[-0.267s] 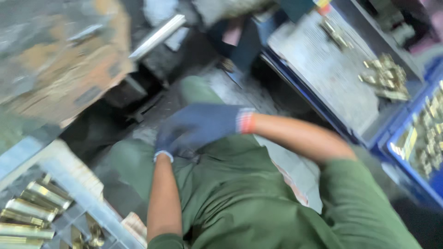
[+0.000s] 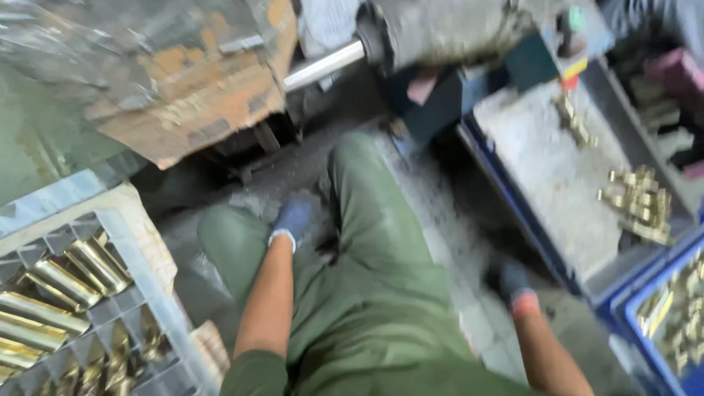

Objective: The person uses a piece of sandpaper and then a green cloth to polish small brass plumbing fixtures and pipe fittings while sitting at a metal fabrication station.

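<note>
Your gloved left hand (image 2: 292,220) rests between your knees, your right hand (image 2: 511,284) beside the blue tray (image 2: 513,213); both grips are unclear.

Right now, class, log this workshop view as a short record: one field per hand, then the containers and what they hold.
Left hand: blue glove, resting between the person's knees, holding nothing visible
Right hand: dark blue glove with red cuff, low beside the right thigh, near the grey tray
Grey tray: few small brass pieces
White crate: brass tubes
Blue crate: brass parts, blurred
</note>
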